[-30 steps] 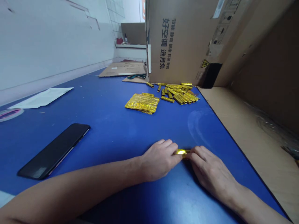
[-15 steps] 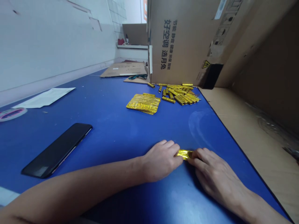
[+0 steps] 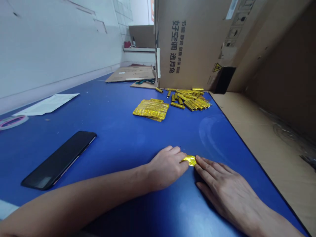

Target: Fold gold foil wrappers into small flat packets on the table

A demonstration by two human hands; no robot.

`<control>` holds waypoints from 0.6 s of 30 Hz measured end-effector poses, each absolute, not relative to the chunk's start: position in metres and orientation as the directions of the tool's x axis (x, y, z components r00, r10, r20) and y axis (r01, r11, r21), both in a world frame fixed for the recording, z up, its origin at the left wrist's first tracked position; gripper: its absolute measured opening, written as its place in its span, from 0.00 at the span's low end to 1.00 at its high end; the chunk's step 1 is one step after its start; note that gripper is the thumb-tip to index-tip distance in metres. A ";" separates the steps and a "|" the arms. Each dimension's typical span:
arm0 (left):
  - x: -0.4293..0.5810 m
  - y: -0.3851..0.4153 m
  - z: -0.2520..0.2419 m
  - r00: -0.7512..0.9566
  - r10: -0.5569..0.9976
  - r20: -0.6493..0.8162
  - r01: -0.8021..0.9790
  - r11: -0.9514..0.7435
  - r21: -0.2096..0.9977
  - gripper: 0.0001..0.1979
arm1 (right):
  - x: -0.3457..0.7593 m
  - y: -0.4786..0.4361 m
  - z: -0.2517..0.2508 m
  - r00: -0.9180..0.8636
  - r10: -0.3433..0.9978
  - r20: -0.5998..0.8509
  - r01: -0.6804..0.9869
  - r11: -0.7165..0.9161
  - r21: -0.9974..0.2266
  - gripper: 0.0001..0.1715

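A shiny gold foil piece [image 3: 190, 160] lies on the blue tabletop between my two hands. My left hand [image 3: 169, 168] grips its left end, with the fingers curled and the thumb against the near side. My right hand [image 3: 219, 182] is stretched out flat, its fingertips pressing on the foil's right end and the thumb apart below. Both ends of the foil are partly hidden by fingers. Farther off sit a flat stack of gold foil sheets [image 3: 151, 110] and a heap of small gold foil tubes [image 3: 190, 98].
A black phone [image 3: 59, 160] lies on the left, with a tape roll [image 3: 12, 122] and white paper [image 3: 49, 104] beyond it. A large cardboard box [image 3: 192, 42] stands at the back right. Flat cardboard [image 3: 130, 73] rests at the far end; a white wall [image 3: 61, 39] runs along the left.
My right hand has gone from curled fingers round the foil to fingers stretched flat over its end. Both hands and the foil have shifted slightly left.
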State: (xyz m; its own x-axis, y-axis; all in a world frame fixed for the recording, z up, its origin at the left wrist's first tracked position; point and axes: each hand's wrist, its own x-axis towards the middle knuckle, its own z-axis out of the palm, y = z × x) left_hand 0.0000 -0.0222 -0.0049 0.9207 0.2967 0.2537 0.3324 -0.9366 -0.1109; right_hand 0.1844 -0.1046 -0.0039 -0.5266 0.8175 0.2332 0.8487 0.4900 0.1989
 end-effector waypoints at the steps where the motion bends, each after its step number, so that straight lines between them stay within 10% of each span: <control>1: 0.000 -0.023 -0.004 0.925 0.294 0.241 0.328 -0.937 -0.117 0.11 | 0.184 -0.105 -0.004 -0.530 0.815 0.235 0.846 0.489 0.213 0.22; 18: -0.008 -0.055 -0.008 0.897 0.437 0.070 0.442 -0.893 -0.081 0.41 | 0.184 -0.111 -0.013 -0.558 0.803 0.210 0.819 0.494 0.291 0.36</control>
